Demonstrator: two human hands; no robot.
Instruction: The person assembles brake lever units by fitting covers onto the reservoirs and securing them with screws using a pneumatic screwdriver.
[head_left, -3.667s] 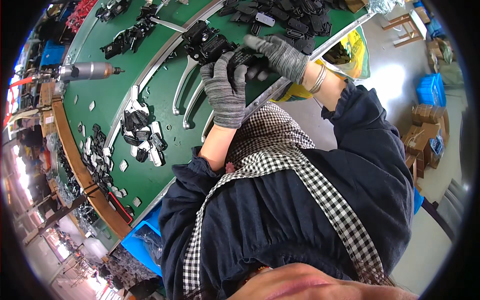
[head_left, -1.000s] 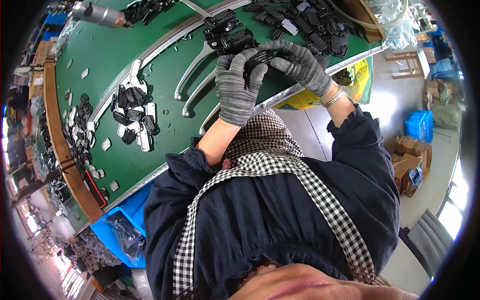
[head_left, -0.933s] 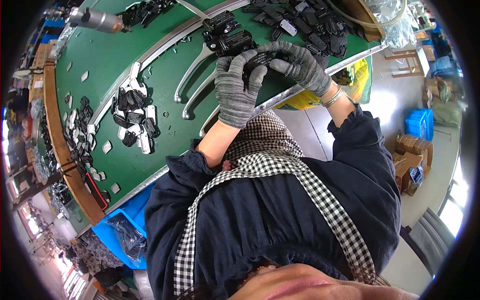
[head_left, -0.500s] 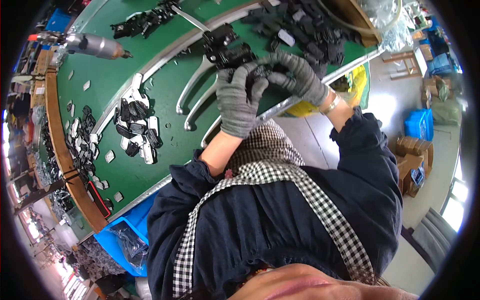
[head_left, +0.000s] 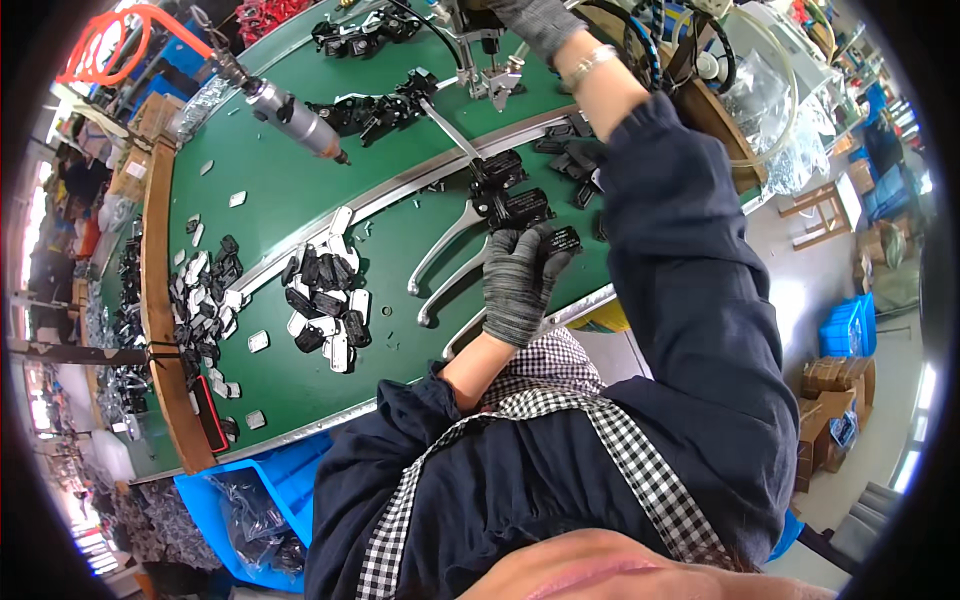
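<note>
My left hand [head_left: 517,285], in a grey knitted glove, is closed on a black brake lever assembly [head_left: 566,240] near the front edge of the green bench. A silver lever [head_left: 466,334] comes out from under that hand. Two similar assemblies lie just beyond it: one black body [head_left: 525,208] has a curved silver lever [head_left: 445,248] pointing left. My right hand [head_left: 538,22], gloved too, reaches to the far side beside a metal bench fixture [head_left: 492,70]. The upper picture edge cuts off its fingers, so what they touch is hidden.
A pneumatic screwdriver [head_left: 296,120] hangs on an orange hose over the bench's left half. White and black covers [head_left: 325,290] lie heaped left of the levers. Black parts [head_left: 575,165] are piled under my right arm. A wooden rail [head_left: 160,300] borders the left; a blue bin [head_left: 215,505] stands below.
My right hand has left the assembly beside my left hand and reached away to the bench's far side. My left hand still holds the assembly. The whole view has shifted, showing more bench.
</note>
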